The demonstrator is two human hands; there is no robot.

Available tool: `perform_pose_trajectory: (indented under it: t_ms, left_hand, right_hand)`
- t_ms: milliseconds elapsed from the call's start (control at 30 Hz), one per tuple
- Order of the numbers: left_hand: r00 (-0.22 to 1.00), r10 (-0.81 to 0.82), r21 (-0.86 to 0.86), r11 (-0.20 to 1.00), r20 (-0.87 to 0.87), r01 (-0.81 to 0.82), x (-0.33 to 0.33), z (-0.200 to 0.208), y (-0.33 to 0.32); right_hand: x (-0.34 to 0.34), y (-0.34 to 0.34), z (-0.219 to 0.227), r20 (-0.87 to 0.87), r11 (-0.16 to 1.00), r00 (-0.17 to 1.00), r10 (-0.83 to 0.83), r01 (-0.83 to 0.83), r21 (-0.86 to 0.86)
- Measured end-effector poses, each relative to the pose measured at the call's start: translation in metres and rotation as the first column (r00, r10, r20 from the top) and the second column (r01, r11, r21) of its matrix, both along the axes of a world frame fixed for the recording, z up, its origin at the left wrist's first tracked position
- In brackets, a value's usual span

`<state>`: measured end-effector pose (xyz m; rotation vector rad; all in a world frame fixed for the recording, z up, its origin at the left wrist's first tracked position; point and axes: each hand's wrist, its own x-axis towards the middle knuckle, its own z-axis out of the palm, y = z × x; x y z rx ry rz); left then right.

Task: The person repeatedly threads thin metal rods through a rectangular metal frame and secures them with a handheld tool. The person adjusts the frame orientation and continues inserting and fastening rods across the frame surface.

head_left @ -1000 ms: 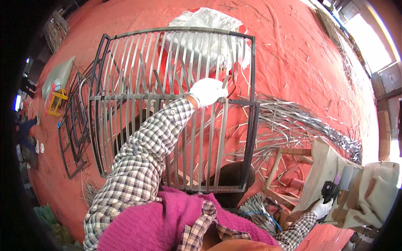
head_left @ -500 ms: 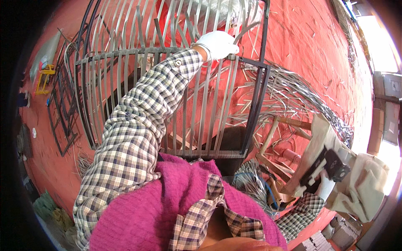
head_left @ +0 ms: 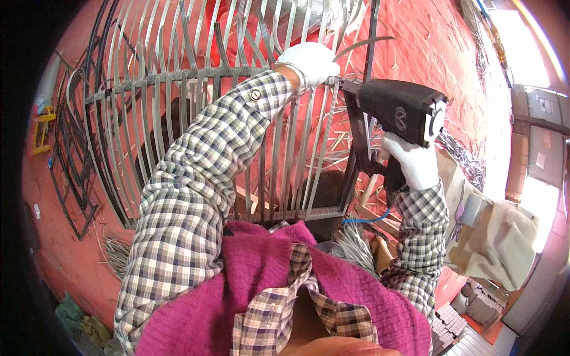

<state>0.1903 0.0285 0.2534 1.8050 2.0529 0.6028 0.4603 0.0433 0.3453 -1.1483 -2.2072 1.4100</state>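
Observation:
A black frame (head_left: 350,136) with many grey flat strips (head_left: 261,166) strung across it stands before me. At the right end of its wrapped crossbar (head_left: 160,78), my white-gloved left hand (head_left: 310,62) is closed on a grey strip (head_left: 365,43), whose loose end sticks out to the right. My gloved right hand (head_left: 412,160) grips the handle of a black air stapler (head_left: 398,107), its head raised beside the frame's right side bar, close to my left hand. A blue hose (head_left: 371,219) runs from the stapler's handle. The left fingertips are partly hidden.
Loose grey strips (head_left: 463,157) lie on the red floor covering (head_left: 415,53) at right. A beige cloth (head_left: 502,237) is draped at the right. More black frames (head_left: 68,154) and a yellow object (head_left: 43,129) are at the left. Behind the strips is a silvery bundle (head_left: 350,21).
My right hand has lifted the air stapler from the cloth-covered spot at lower right, up and left to the frame's side. My left hand stays at the crossbar, holding the strip.

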Motion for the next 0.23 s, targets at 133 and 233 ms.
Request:
perform_pose_trajectory:
  t_ms: [133, 233]
  left_hand:
    - [0.998, 0.05, -0.036, 0.998, 0.028, -0.049, 0.002, 0.003, 0.0]
    - [0.999, 0.05, -0.079, 0.996, 0.017, -0.049, 0.003, 0.005, 0.001]
  right_hand:
    - [-0.019, -0.002, -0.005, -0.066, 0.982, 0.992, -0.104, 0.092, -0.166]
    - [-0.022, 0.002, -0.008, 0.018, 0.991, 0.999, -0.05, 0.052, -0.125]
